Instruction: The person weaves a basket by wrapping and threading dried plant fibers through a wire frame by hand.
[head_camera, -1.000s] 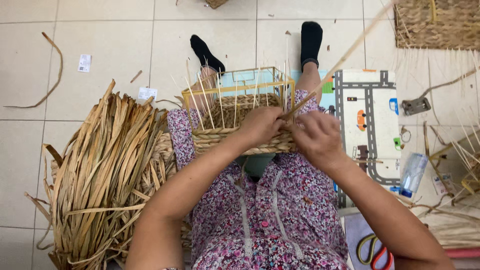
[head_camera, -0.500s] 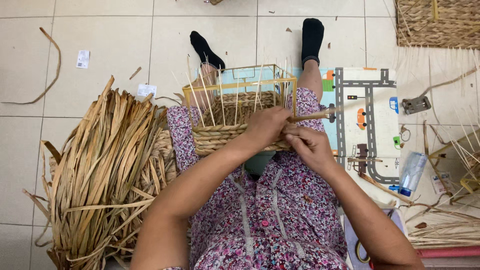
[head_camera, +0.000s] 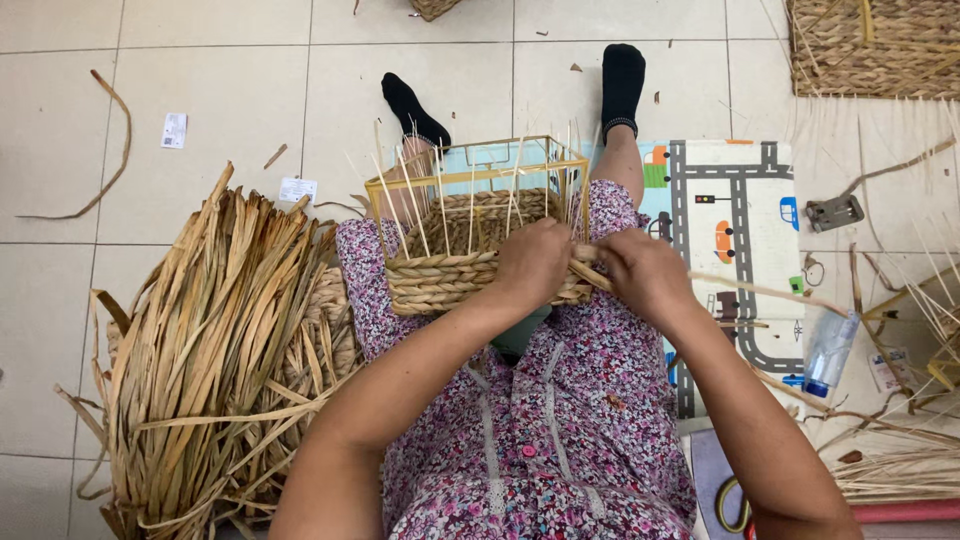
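A half-woven straw basket (head_camera: 445, 275) on a yellow wire frame (head_camera: 470, 178) rests on my lap, with thin upright stakes rising from it. My left hand (head_camera: 532, 262) presses on the basket's near right wall. My right hand (head_camera: 645, 272) sits just right of it, pinching a long dried straw strand (head_camera: 770, 292) that runs from the basket rim out to the right.
A big pile of dried straw leaves (head_camera: 205, 345) lies on the tiled floor at my left. A road-patterned play mat (head_camera: 735, 215), a plastic bottle (head_camera: 828, 352), a metal tool (head_camera: 835, 211), scissors (head_camera: 728, 503) and a woven mat (head_camera: 870, 45) are on the right.
The long strand has swung down from pointing up-right to lying nearly level to the right. My right hand has drawn in close to the basket's rim.
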